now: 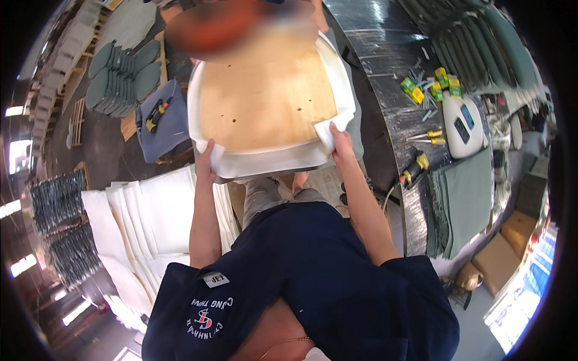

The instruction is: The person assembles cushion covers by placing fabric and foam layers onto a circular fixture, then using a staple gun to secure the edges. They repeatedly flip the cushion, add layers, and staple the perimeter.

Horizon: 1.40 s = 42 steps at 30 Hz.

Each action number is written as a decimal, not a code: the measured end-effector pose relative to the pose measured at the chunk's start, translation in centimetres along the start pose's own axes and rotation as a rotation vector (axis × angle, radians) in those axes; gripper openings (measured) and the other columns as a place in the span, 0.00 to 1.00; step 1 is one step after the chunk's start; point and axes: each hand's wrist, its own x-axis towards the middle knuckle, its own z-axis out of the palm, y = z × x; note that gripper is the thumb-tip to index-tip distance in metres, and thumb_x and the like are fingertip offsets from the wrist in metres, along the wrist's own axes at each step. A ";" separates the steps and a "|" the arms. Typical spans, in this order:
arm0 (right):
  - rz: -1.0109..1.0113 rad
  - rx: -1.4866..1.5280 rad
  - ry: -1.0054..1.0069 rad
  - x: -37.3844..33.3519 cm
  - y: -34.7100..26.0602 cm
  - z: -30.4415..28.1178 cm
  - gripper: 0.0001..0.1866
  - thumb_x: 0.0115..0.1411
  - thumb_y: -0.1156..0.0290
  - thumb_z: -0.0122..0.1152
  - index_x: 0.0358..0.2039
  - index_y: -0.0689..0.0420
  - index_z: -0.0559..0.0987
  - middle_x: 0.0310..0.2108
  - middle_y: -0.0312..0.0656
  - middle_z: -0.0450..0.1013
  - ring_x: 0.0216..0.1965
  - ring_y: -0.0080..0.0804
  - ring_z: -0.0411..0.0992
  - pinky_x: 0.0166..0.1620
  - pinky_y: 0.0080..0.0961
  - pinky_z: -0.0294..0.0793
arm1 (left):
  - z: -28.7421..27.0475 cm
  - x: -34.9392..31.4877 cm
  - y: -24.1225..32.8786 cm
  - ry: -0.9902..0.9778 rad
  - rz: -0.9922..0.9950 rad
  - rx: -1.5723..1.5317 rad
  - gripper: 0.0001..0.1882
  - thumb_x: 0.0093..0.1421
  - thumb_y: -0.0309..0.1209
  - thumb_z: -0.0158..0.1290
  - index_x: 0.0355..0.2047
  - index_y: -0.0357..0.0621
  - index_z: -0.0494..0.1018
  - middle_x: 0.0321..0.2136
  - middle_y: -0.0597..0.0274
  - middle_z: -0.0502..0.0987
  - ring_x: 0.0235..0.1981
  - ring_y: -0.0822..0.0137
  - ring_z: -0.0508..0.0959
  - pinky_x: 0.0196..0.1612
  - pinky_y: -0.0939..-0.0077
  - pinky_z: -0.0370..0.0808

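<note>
- Wooden panel [268, 102], pale, with small holes; lies in front of the person, between both hands.
- White padding [271, 161], turned up around the panel's edge.
- Left hand [206, 161]: fingers pinching padding, near left corner.
- Right hand [341, 145]: thumb and fingers pinching a padding fold, near right corner.
- Yellow-handled screwdrivers [435, 141], two, on the dark table [373, 42], right.

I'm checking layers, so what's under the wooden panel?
White padding emerges from beneath the wooden panel along its sides and near edge; a thin dark edge shows below. The panel covers what lies under its middle.
</note>
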 end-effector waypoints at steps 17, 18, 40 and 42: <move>0.031 0.065 -0.141 1.4 -1.6 -1.3 0.24 0.72 0.66 0.56 0.62 0.67 0.69 0.57 0.48 0.74 0.55 0.38 0.76 0.58 0.36 0.75 | 1.5 -2.1 0.7 0.089 -0.004 0.168 0.33 0.59 0.44 0.69 0.54 0.30 0.73 0.45 0.51 0.82 0.43 0.60 0.84 0.44 0.63 0.82; 0.032 0.061 -0.131 1.6 -1.3 -1.5 0.23 0.72 0.67 0.56 0.62 0.67 0.69 0.57 0.47 0.75 0.55 0.38 0.76 0.58 0.36 0.74 | 1.4 -2.2 0.7 0.077 0.017 0.207 0.35 0.59 0.46 0.69 0.55 0.28 0.73 0.46 0.50 0.82 0.43 0.58 0.84 0.45 0.63 0.81; -0.370 -1.241 0.506 10.0 -8.0 6.0 0.47 0.66 0.30 0.41 0.68 0.59 0.65 0.60 0.58 0.69 0.63 0.59 0.66 0.63 0.57 0.63 | 6.9 5.7 2.7 0.718 0.329 1.060 0.46 0.68 0.68 0.35 0.73 0.46 0.55 0.69 0.45 0.61 0.70 0.47 0.60 0.71 0.49 0.52; -0.364 -1.258 0.528 10.0 -7.3 5.9 0.47 0.66 0.30 0.40 0.67 0.60 0.66 0.61 0.58 0.69 0.63 0.59 0.66 0.62 0.57 0.64 | 7.0 5.7 2.6 0.722 0.303 1.056 0.46 0.68 0.68 0.35 0.73 0.46 0.55 0.68 0.44 0.62 0.69 0.47 0.61 0.70 0.49 0.53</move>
